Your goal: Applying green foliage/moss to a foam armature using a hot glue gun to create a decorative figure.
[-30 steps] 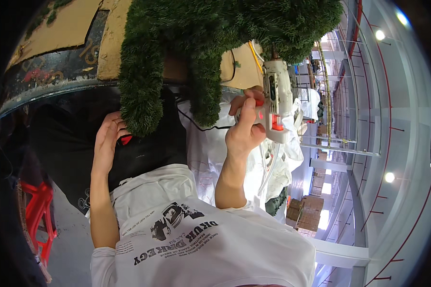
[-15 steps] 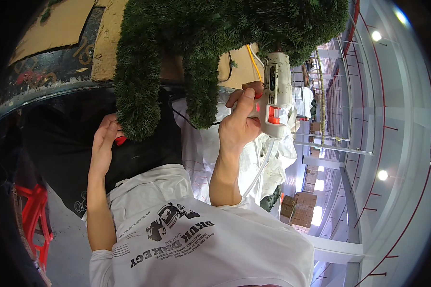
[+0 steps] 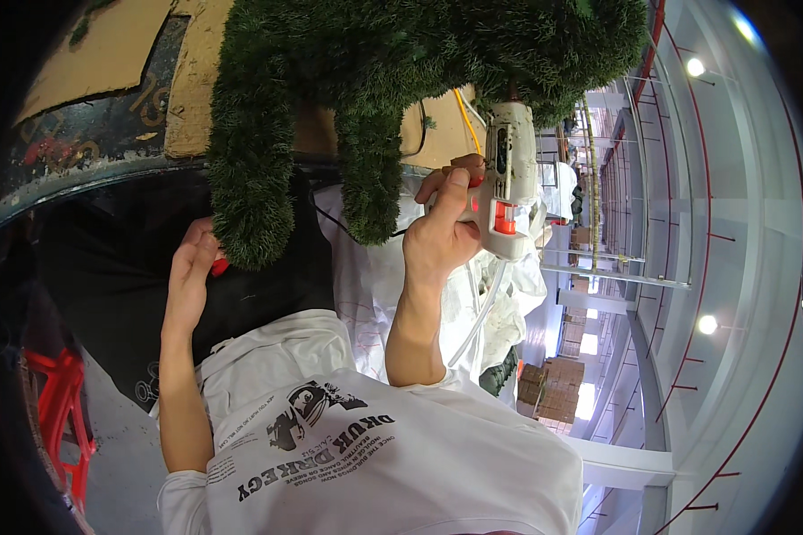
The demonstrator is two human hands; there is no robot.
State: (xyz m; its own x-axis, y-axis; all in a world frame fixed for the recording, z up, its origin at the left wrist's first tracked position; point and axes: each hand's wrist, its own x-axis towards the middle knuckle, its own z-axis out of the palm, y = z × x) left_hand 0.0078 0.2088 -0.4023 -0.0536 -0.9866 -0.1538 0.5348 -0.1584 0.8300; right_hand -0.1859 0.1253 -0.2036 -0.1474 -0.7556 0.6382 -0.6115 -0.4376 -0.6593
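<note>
A large figure covered in dark green artificial foliage fills the top of the view, with two thick leg-like parts hanging down. My right hand is closed round the handle of a white, stained hot glue gun. The gun's nozzle points up against the foliage, and its tip is hidden there. A pale glue stick trails from its rear end. Beside the lower end of the left leg part, my left hand is closed with its fingers curled. A small red thing shows at its fingertips, mostly hidden behind the foliage.
Cardboard sheets lie on a worn dark table at upper left. White plastic sacking lies beside my lap. A red stool stands at lower left. Stacked cartons are farther off at right.
The view has shifted slightly, and the foliage, gun and hands appear a little farther left and lower. Both hands keep their holds.
</note>
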